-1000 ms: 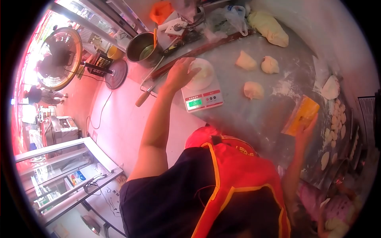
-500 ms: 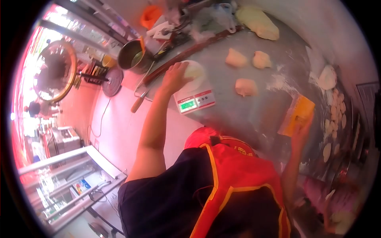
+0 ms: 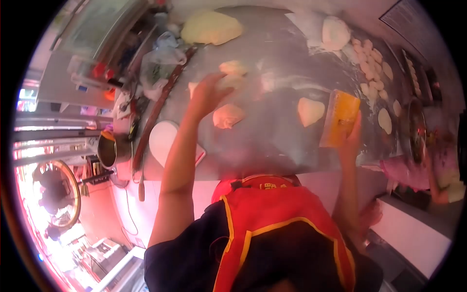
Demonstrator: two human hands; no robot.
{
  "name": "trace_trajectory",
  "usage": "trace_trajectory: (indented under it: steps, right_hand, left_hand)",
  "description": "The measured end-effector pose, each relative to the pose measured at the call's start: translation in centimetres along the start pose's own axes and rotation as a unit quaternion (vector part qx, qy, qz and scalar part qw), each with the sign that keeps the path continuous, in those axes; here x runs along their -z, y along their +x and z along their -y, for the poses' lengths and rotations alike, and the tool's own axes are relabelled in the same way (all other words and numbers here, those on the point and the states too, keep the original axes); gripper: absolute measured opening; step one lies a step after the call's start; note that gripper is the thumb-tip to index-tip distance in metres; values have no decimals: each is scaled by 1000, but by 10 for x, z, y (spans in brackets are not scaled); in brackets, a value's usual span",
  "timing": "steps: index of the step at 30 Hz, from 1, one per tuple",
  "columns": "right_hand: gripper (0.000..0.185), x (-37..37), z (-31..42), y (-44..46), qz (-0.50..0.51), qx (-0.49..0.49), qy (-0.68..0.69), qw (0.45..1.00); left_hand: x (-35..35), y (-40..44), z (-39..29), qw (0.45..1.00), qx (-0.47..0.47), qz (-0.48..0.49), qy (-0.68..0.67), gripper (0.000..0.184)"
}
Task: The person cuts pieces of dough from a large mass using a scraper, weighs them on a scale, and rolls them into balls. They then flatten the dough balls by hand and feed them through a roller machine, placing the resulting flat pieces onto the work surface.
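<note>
Dough (image 3: 228, 116) lies beside the spread left grip (image 3: 209, 94); right grip (image 3: 351, 136) clasps a yellow scraper (image 3: 342, 114).

Plastic scraper (image 3: 339, 118), smooth metal tabletop (image 3: 272, 131)

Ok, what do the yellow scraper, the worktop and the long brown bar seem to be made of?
Yellow scraper: probably plastic, given its bright, even colour.
Worktop: likely metal, smooth and grey with a soft sheen under the flour.
Long brown bar: perhaps wood, judging by its reddish-brown colour; whether varnished or painted, I can't tell.
</note>
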State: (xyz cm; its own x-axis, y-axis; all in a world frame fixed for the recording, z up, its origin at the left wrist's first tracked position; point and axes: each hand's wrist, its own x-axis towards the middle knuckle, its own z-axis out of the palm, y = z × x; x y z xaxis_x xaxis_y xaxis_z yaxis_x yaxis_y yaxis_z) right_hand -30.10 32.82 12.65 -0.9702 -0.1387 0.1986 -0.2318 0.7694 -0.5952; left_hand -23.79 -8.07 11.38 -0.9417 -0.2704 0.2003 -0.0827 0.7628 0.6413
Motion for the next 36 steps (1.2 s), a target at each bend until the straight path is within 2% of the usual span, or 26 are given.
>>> trace_trajectory:
  steps: [2, 5, 8, 11, 13, 14, 16, 19, 25, 29, 32, 34, 36]
  right_hand:
    - [68, 2, -14, 0, -32, 66, 12, 997]
    - [68, 12, -22, -2, 9, -25, 57, 998]
    - [68, 16, -29, -4, -22, -12, 22, 999]
    - [66, 24, -28, -6, 27, -60, 52, 997]
    - [64, 30, -15, -5, 73, -110, 90, 987]
    - [64, 28, -12, -4, 89, -104, 82, 987]
    - [65, 22, -7, -4, 109, -54, 33, 992]
    - [67, 7, -12, -6, 139, 2, -9, 990]
    - [69, 1, -4, 0, 154, 62, -51, 985]
    - [71, -10, -18, 11, 179, 79, -6, 981]
    - [75, -35, -18, 27, 134, 129, -24, 982]
    - [77, -40, -8, 38, 163, 88, -20, 983]
    - [78, -42, -6, 46, 181, 66, -29, 981]
  left_hand:
    - [-47, 43, -10, 997, -80, -2, -12, 43]
    - [-108, 94, -32, 993, -100, -23, -51, 42]
    - [-170, 127, -15, 991, -127, -25, -13, 43]
    - [-205, 114, -36, 967, -102, -122, 201, 46]
    - [-213, 99, -53, 987, -141, -37, 61, 50]
    - [-215, 89, -61, 987, -159, 7, -9, 53]
    - [-224, 67, -79, 963, -121, 229, -73, 63]
    - [-219, 50, -106, 933, -63, 341, -98, 70]
    - [-243, 45, -105, 943, -76, 322, -31, 70]
    - [-249, 42, -108, 955, -36, 292, -24, 61]
    - [-253, 39, -106, 964, 14, 260, -57, 56]
    - [-250, 39, -107, 964, 38, 255, -58, 54]
    - [-250, 28, -104, 970, -6, 223, -96, 53]
